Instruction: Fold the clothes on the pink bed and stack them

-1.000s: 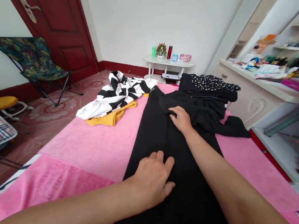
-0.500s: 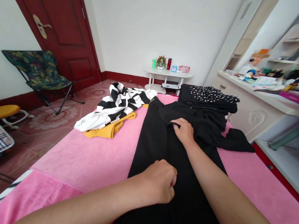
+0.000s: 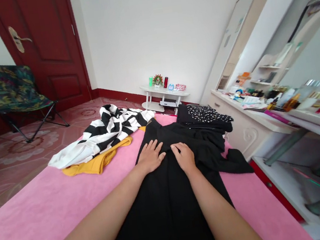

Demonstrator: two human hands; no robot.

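Observation:
A long black garment lies spread over the pink bed cover, reaching away from me. My left hand rests flat on its upper left part, fingers spread, holding nothing. Just to the right, my right hand has its fingers bent and close together at a fold of the same cloth, which it grips. The fingertips are partly hidden against the fabric. Black cloth bunches beyond the right hand and trails off to the right side.
A black-and-white patterned garment lies on a yellow garment at the left, on the pink cover. Folded dark clothes lie at the far right. Beyond are a low white table, a cluttered dresser and a folding chair.
My left hand has gone from a fist over the middle of the garment to lying flat farther up it. The right hand stays at the fold. The view has turned right.

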